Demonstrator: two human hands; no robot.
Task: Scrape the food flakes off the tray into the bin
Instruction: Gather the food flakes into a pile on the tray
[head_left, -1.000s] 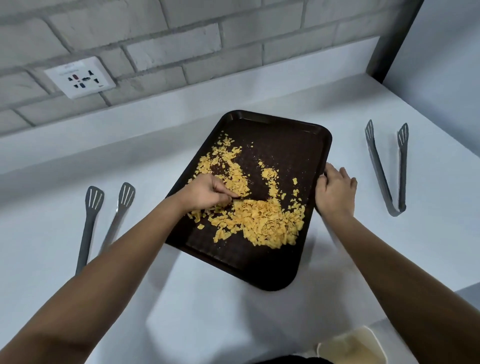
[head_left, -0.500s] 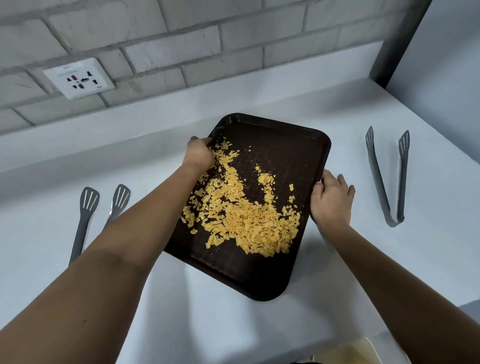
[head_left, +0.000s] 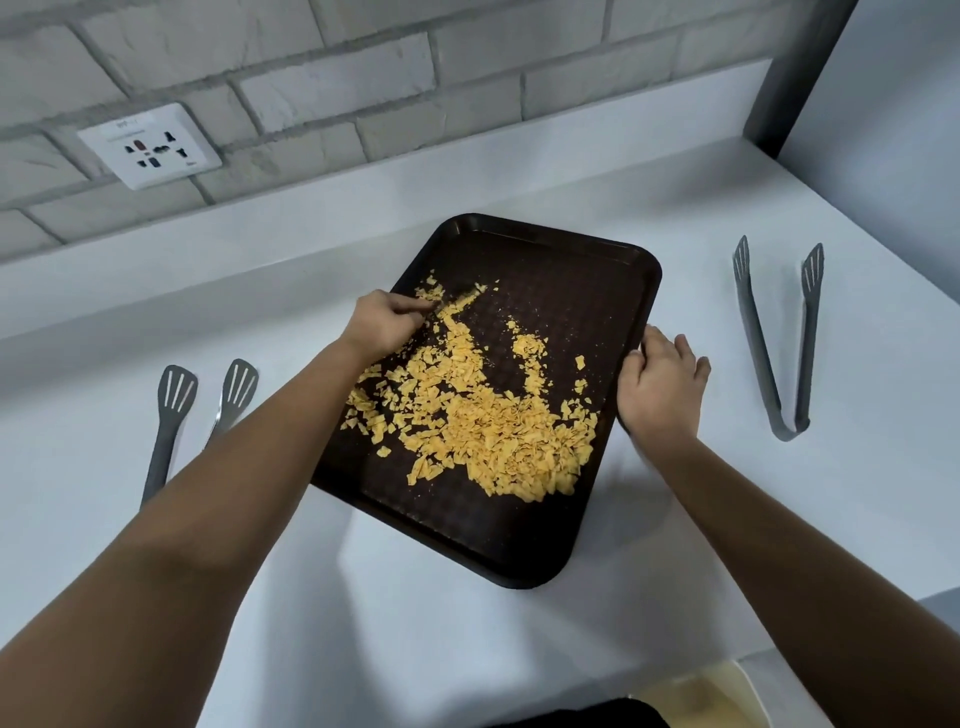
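A: From the head camera I see a white counter (head_left: 519, 639) against a pale brick wall (head_left: 363, 67), with a socket plate (head_left: 149, 145) at upper left. How much room around the tray?

B: Bare counter on all 4 sides. The dark brown tray (head_left: 587, 291) sits askew mid-counter. 1 pair of grey tongs (head_left: 776, 338) lies well apart on its right, another pair of tongs (head_left: 176, 415) on its left, partly behind my left forearm.

A: Anything cut off?

B: A pale bin (head_left: 696, 696) shows only as a corner at the bottom edge, below the counter.

A: The hands?

B: My left hand (head_left: 382, 325) is curled, fingers down among the food flakes (head_left: 498, 431) near the tray's left rim; I cannot tell whether it pinches anything. My right hand (head_left: 657, 384) clasps the tray's right rim. The yellow flakes heap toward the tray's near right, thinning toward the far left.
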